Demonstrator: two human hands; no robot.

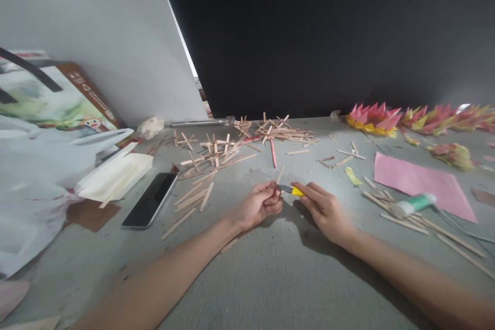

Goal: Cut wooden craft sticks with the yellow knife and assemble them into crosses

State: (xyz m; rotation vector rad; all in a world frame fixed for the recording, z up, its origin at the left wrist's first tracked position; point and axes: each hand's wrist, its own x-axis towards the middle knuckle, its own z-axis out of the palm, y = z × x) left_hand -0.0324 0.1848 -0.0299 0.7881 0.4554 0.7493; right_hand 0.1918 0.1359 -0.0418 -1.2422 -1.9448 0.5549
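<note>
In the middle of the view, my left hand (263,203) is closed on a thin wooden craft stick (280,172), whose tip pokes up past the fingers. My right hand (325,211) grips a yellow utility knife (297,191). The knife's grey blade end points left and meets the stick at my left fingertips; whether it cuts into the wood I cannot tell. Beyond both hands lies a pile of craft sticks (224,152), several of them joined in crosses. A red patterned strip (273,153) extends from the pile toward me.
On the left are a black-screened phone (150,201), an open white box (116,178) and a plastic bag (42,185). To the right lie a glue stick (413,205), pink paper (421,183) and loose sticks. Folded pink-and-yellow paper pieces (373,119) line the dark panel (328,36).
</note>
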